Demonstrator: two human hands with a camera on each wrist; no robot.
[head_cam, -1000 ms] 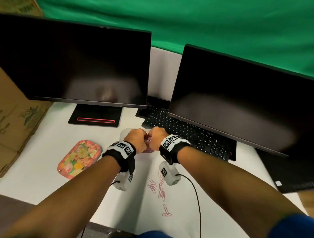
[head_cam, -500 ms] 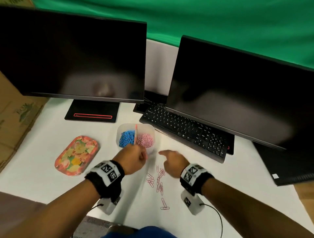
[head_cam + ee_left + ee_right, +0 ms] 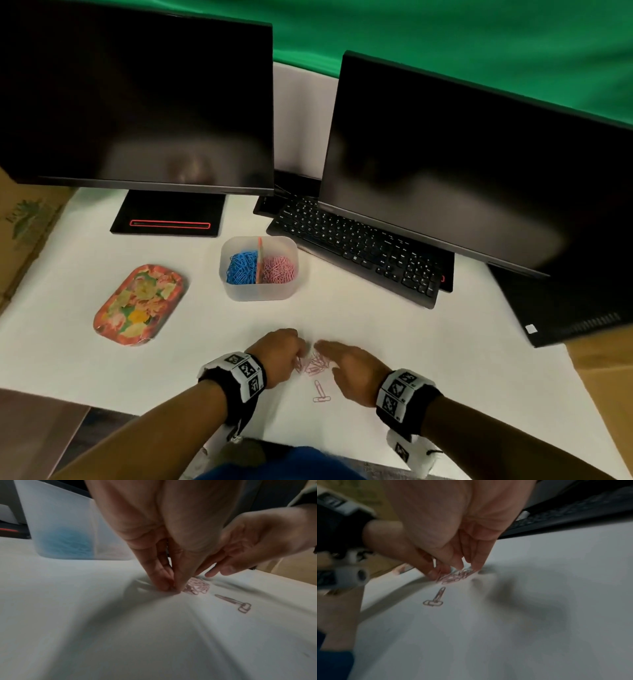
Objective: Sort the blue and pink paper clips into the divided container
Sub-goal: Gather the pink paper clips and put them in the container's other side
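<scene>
A translucent divided container (image 3: 257,291) holds blue paper clips (image 3: 241,268) in its left half and pink paper clips (image 3: 279,269) in its right half. Nearer me, a small pile of pink clips (image 3: 313,365) lies on the white table between my two hands. My left hand (image 3: 303,354) has its fingertips (image 3: 164,586) bunched straight down on the table at the pile's left edge. My right hand (image 3: 322,346) touches the pile (image 3: 455,576) from the right with straight fingers (image 3: 476,563). Two more pink clips (image 3: 320,393) lie just behind the pile, joined in a T. Neither hand visibly holds a clip.
A flowered tray (image 3: 138,305) lies left of the container. Two dark monitors (image 3: 137,102) and a black keyboard (image 3: 359,246) stand behind it. A cardboard box (image 3: 24,233) sits at the far left, and the table's near edge runs just below my wrists.
Both hands came back from the container to the loose pink clips near me. The scattered clips now lie bunched in a tight pile between the fingertips.
</scene>
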